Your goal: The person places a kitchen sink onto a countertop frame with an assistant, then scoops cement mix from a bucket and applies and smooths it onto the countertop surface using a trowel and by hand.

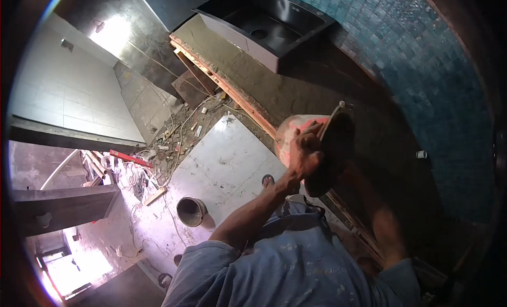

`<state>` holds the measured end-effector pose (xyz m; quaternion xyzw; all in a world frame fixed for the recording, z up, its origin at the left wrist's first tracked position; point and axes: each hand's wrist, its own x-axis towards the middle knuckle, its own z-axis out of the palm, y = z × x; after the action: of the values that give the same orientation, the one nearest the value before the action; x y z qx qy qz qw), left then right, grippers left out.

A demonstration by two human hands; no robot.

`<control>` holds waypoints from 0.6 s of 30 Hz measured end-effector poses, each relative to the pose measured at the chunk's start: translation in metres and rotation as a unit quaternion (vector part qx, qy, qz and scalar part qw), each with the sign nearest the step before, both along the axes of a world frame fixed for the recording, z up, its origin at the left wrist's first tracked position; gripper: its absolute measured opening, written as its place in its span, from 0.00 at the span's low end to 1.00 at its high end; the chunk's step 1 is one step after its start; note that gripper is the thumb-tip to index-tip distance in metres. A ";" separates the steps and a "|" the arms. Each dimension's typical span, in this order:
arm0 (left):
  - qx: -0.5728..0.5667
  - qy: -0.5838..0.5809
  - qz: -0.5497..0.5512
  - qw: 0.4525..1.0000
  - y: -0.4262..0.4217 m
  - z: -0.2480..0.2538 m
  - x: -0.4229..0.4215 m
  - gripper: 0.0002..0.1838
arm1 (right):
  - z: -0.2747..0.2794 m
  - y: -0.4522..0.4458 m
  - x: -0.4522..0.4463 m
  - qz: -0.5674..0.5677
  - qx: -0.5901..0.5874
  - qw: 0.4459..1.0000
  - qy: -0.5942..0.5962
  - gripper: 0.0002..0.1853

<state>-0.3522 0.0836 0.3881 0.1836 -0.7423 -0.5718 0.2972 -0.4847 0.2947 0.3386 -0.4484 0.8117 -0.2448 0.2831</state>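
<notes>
A reddish, mortar-smeared bucket (285, 135) is tipped on its side over the counter bed, its dark mouth facing right. My left hand (307, 151) is closed on the bucket's outer wall close to the rim, fingers bent against it. My right forearm (383, 220) reaches up toward the lower side of the mouth. Deep shadow swallows my right hand, so its fingers do not show. Beneath and beyond the bucket lies the grey-brown counter bed (237, 69), edged by a wooden board (232, 93). What the bucket holds is too dark to make out.
A black sink (264, 35) sits at the back of the counter, before a blue mosaic wall (417, 59). Another bucket (191, 212) stands on white floor tiles (222, 154). Rubble (182, 130), cables and a red level (131, 158) lie to the left. A small white cup-like object (421, 155) is at right.
</notes>
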 end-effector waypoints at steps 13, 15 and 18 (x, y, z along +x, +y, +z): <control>0.004 -0.037 0.081 0.996 -0.001 -0.001 -0.001 0.26 | -0.007 0.032 0.015 -0.198 -0.061 0.820 -0.533 0.25; 0.145 -0.004 0.098 0.985 -0.005 -0.001 0.009 0.27 | 0.012 0.038 0.016 -0.212 -0.032 0.844 -0.492 0.22; 0.230 -0.040 0.175 0.956 -0.018 0.002 0.036 0.27 | 0.074 0.034 0.015 -0.214 -0.006 0.878 -0.429 0.19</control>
<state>-0.3163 0.0659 0.3901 0.3969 -0.5580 -0.6586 0.3120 -0.4702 0.3283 0.4126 -0.1169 0.6851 -0.4730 0.5415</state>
